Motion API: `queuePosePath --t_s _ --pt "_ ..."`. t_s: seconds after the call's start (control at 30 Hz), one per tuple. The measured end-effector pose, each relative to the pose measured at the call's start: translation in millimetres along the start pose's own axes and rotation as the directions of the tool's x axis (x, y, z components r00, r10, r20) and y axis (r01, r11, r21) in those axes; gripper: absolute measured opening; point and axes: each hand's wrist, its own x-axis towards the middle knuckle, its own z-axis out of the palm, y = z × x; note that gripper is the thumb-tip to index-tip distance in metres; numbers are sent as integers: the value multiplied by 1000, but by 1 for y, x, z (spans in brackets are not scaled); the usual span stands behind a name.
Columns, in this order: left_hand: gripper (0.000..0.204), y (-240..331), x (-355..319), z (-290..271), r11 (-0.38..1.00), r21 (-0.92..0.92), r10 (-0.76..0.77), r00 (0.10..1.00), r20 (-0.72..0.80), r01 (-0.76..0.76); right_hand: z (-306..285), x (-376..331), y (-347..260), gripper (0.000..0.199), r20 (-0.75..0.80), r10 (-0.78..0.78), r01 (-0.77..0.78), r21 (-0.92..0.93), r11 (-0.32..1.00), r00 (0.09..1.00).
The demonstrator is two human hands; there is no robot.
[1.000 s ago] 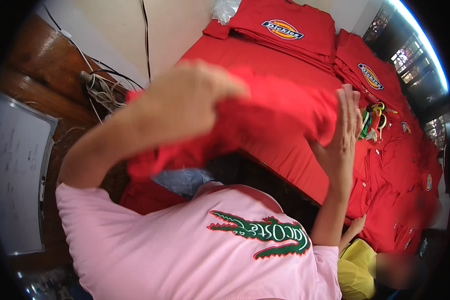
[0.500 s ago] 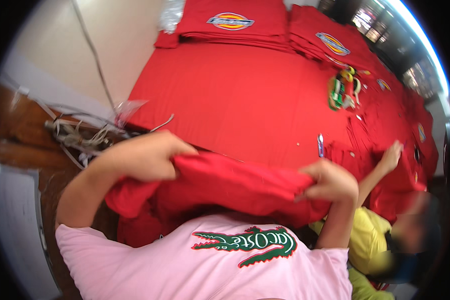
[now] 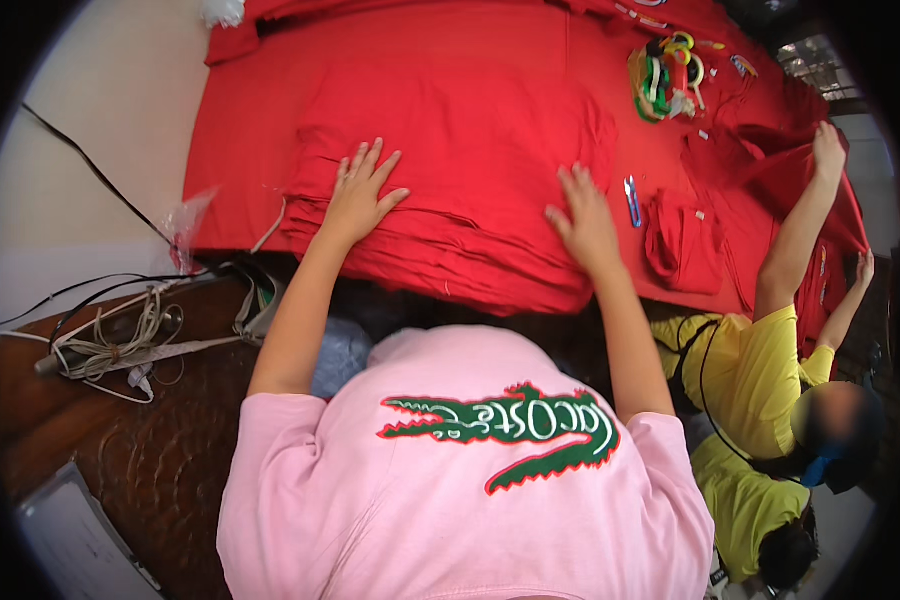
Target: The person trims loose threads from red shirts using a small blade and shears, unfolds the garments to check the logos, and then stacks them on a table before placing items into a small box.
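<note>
A thick stack of red shirts lies on the red-covered table in front of me, its layered folds showing along the near edge. My left hand rests on the stack's left side, palm down, with the fingers spread. On the right side, my right hand lies flat with its fingers stretched out. Neither hand grips anything. Just to the right of the stack are small blue-handled thread snips. Beyond them sits a folded red garment.
A basket of tape rolls and scissors stands at the far right. Two people in yellow shirts are at my right; one holds up a red garment. Tangled cables and a clear plastic bag lie at the left.
Both hands held a red garment stretched near my chest; now they have let go and lie flat on a stack farther forward. The view has shifted. The co-worker's arm has risen with red cloth.
</note>
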Motion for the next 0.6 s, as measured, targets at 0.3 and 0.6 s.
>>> queuePosePath --t_s 0.3,0.6 --pt "72 -104 -132 -16 799 3 -600 798 -58 601 9 -122 10 46 -109 384 -357 205 911 917" --pt "47 48 -37 -21 972 -230 -97 976 -196 51 -17 -69 45 38 -275 354 -311 187 932 894"
